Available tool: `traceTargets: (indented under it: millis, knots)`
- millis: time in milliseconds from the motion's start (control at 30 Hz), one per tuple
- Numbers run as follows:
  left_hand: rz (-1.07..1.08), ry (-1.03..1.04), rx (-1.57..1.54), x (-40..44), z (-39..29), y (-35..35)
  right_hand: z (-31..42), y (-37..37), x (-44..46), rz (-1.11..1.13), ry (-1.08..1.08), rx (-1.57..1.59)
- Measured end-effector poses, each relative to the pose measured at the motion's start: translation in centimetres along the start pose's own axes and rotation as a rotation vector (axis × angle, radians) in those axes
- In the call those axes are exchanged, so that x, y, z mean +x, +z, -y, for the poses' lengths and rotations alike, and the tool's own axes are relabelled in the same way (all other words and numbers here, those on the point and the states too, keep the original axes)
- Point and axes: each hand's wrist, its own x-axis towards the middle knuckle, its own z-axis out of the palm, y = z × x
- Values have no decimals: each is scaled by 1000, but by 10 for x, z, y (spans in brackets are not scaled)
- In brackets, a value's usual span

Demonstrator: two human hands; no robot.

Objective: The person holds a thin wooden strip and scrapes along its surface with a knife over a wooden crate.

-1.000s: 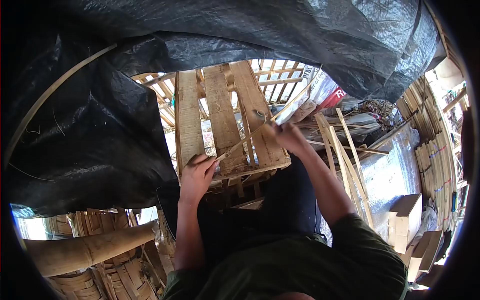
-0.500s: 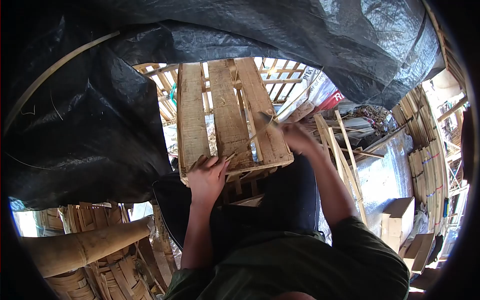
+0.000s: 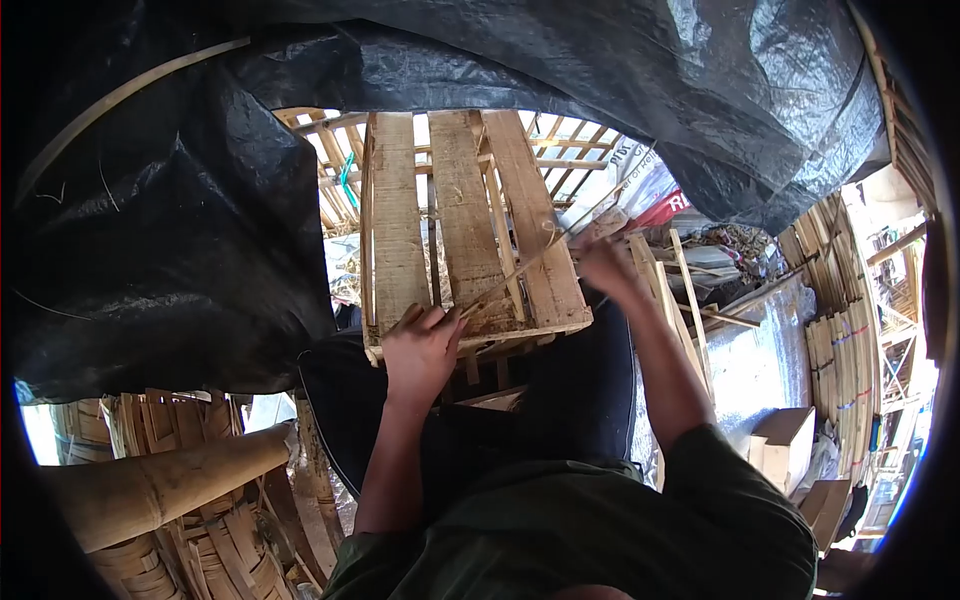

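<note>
A thin bamboo strip [image 3: 515, 273] slants up and right over a bench of wooden slats [image 3: 460, 190]. My left hand [image 3: 422, 350] rests at the near edge of the bench, its fingers pinching the lower end of the strip. My right hand [image 3: 607, 268] is closed beside the bench's right edge, near the strip's upper part. It is slightly blurred, and the knife in it is mostly hidden now. A small pale curl [image 3: 550, 230] sits on the strip just left of that hand.
Black plastic sheeting [image 3: 170, 230] hangs at the left and overhead. Long bamboo strips [image 3: 690, 300] lean at the right, near a cardboard box [image 3: 780, 450]. Bundled slats [image 3: 840, 350] stand at the far right. A thick bamboo pole [image 3: 170, 485] lies at the lower left.
My right hand has moved slightly right and up along the strip, and the dark blade seen before no longer shows clearly. My left hand stays at the bench edge. The view has shifted slightly.
</note>
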Motion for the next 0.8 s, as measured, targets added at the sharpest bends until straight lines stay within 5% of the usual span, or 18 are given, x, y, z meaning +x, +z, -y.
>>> traceTargets:
  millis: [67,100,267,333,467,633,733,800]
  knots:
    - [-3,11,21,0,3,-2,64,-7,-53,39,-86,110]
    - [7,27,38,-1,3,-3,78,-27,-56,214,92,126]
    - [11,7,34,-3,5,2,40,-5,-23,133,-96,-210]
    - [5,2,24,-3,7,2,55,21,-55,-110,-277,237]
    - [18,15,48,-1,7,0,27,11,-37,-29,-86,31]
    - [15,35,37,-1,8,-1,71,-8,-78,144,59,195]
    - [-16,29,31,-2,9,2,58,5,-83,-129,-305,-29]
    - [-21,29,14,-2,11,1,65,9,-89,-263,-402,99]
